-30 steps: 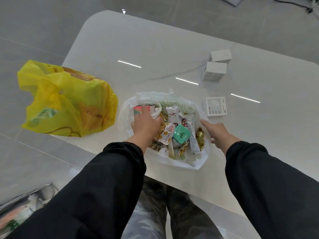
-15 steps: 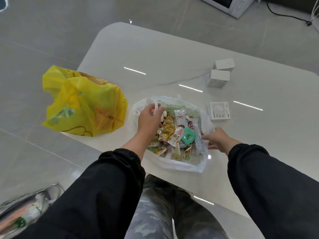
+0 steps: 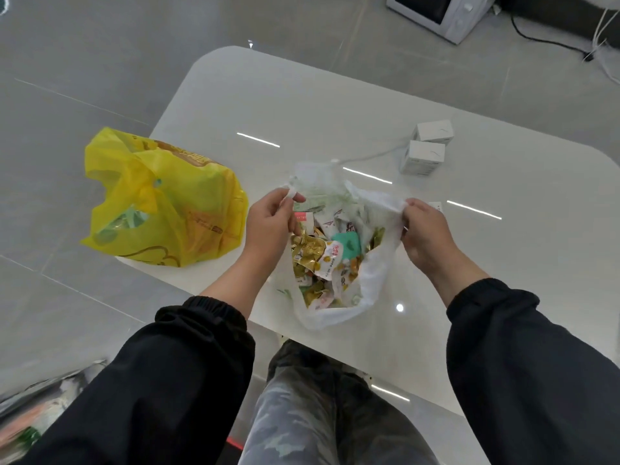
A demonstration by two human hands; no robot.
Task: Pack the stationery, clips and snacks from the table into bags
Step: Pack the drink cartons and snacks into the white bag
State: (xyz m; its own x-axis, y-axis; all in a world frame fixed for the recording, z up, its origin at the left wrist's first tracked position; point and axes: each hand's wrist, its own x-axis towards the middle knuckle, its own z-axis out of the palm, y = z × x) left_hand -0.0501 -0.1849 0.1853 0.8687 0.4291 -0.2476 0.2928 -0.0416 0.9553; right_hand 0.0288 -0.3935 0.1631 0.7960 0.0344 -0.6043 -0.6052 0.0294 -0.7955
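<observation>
On the table (image 3: 302,105), at its near edge, sits the open bag (image 3: 375,273) with snack packets (image 3: 322,260) in it, the left hand (image 3: 268,226) at its left rim and the right hand (image 3: 424,233) at its right, the second bag (image 3: 174,203) near on its left, two small boxes (image 3: 422,158) behind to the right, a microwave (image 3: 439,11) on the floor beyond.

we count two bags on the table (image 3: 302,105): one yellow bag (image 3: 174,209) and one white bag (image 3: 372,276). three small white boxes: a far box (image 3: 433,130), a near box (image 3: 423,158) and a mostly hidden flat box (image 3: 438,206). the snack packets (image 3: 322,260) overlap too much to count. one microwave (image 3: 439,11).
</observation>
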